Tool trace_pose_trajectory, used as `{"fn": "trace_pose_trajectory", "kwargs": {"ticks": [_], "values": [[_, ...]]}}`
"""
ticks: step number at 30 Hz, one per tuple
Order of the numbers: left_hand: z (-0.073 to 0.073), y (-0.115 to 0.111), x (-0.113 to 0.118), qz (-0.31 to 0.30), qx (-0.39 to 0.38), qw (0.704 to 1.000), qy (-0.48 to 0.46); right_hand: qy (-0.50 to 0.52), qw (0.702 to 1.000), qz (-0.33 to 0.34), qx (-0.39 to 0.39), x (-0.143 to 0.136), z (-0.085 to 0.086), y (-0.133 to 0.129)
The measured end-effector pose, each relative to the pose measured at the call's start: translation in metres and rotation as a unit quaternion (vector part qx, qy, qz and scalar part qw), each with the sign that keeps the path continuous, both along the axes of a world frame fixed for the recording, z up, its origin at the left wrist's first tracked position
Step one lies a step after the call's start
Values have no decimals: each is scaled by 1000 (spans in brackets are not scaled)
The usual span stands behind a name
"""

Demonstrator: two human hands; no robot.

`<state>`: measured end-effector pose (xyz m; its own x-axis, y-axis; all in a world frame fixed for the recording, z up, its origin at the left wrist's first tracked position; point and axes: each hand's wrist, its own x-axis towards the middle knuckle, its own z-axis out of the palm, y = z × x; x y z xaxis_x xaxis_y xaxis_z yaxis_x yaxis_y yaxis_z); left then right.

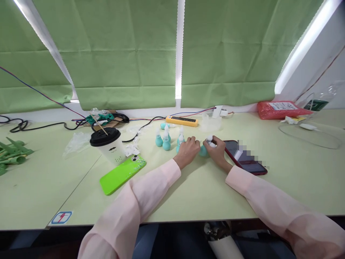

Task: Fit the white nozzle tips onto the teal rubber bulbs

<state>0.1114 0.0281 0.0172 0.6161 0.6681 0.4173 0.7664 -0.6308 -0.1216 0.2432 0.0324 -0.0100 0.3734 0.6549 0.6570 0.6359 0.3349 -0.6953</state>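
Near the table's middle, my right hand pinches the clear top of a turquoise bulb syringe, whose round bulb shows below the fingers. Just left of it is my left hand, its fingers curled downward; what they hold, if anything, is hidden. Several more turquoise bulbs with clear tips stand upright to the left, among them a front bulb and a left one. Another, partly covered by my left hand, is a bulb beside the knuckles. One turquoise bulb lies on its side behind the group.
Right of my hands lies a dark phone with a red edge. To the left are a green phone case and a lidded paper cup. A yellow device, cables and a red package lie along the back.
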Motion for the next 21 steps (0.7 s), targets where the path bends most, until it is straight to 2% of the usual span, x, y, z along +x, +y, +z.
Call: {"fn": "trace_pose_trajectory", "kwargs": {"ticks": [4, 10, 15, 18, 21], "values": [[-6, 13, 11, 29, -17, 999, -1, 40, 999, -29, 13, 7, 0, 6], [-12, 18, 28, 61, -57, 996, -10, 69, 996, -42, 28, 10, 5, 6], [-10, 20, 28, 71, -61, 994, -49, 93, 994, -41, 50, 16, 14, 6], [-10, 20, 24, 62, -66, 985, -145, 110, 990, -57, 68, 22, 18, 9], [-12, 21, 22, 20, -109, 954, -280, 96, 993, -56, 44, 24, 18, 11]]}}
